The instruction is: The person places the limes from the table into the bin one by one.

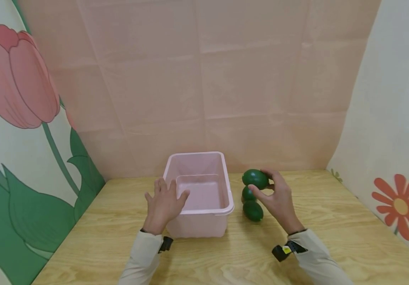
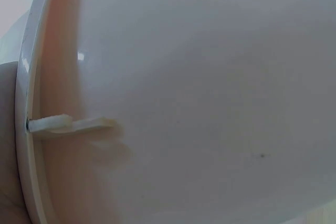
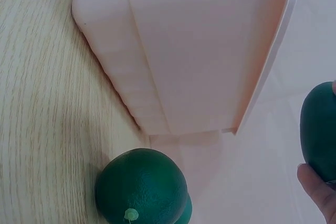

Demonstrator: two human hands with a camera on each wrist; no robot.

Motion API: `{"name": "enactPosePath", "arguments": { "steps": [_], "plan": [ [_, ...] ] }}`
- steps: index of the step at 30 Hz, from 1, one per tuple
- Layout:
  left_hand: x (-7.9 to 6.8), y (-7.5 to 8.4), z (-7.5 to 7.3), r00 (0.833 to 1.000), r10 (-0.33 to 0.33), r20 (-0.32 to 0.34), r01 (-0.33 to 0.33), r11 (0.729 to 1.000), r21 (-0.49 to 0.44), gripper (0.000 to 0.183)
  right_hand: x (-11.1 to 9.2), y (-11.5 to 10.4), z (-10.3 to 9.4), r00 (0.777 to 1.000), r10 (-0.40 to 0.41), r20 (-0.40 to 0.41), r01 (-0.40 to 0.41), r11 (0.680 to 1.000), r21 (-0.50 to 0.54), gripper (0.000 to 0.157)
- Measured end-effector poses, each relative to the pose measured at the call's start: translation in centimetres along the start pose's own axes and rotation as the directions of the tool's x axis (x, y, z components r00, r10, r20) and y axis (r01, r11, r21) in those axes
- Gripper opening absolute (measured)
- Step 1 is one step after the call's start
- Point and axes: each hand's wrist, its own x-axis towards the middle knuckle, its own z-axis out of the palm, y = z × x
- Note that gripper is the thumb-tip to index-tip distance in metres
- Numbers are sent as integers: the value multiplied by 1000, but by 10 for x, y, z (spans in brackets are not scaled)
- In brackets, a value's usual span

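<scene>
A pink plastic bin [image 1: 201, 225] stands on the table, its inside bare. Over its near left corner, my left hand [image 1: 164, 205] is spread with fingers apart; in the left wrist view, part of the hand [image 2: 9, 156] shows against the bin's rim [image 2: 26, 93]. To the right of the bin, my right hand [image 1: 277, 198] holds a dark green avocado [image 1: 255, 179] between thumb and fingers, raised off the table in the right wrist view [image 3: 319, 132]. Two more avocados lie below it, one nearer [image 1: 252, 211] and one partly hidden behind the thumb [image 1: 248, 193].
The wooden table [image 1: 105, 245] ends at a pink cloth backdrop [image 1: 261, 79]. Printed panels stand at both sides, a tulip [image 1: 16, 79] on the left and a red flower [image 1: 400, 206] on the right. The bin's side wall [image 3: 199, 40] rises close beside the avocados.
</scene>
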Motion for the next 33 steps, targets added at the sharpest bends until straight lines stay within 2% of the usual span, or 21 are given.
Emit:
{"name": "enactPosePath", "arguments": {
  "steps": [17, 33],
  "plan": [
    [0, 0, 2, 1000, 6, -9, -6, 1000, 10, 72, 1, 0, 1, 999, -40, -10, 40, 999, -22, 57],
    [-1, 1, 0, 1000, 17, -7, -17, 1000, 18, 72, 1, -4, 1, 999, -41, -3, 41, 999, -7, 58]
  ]
}}
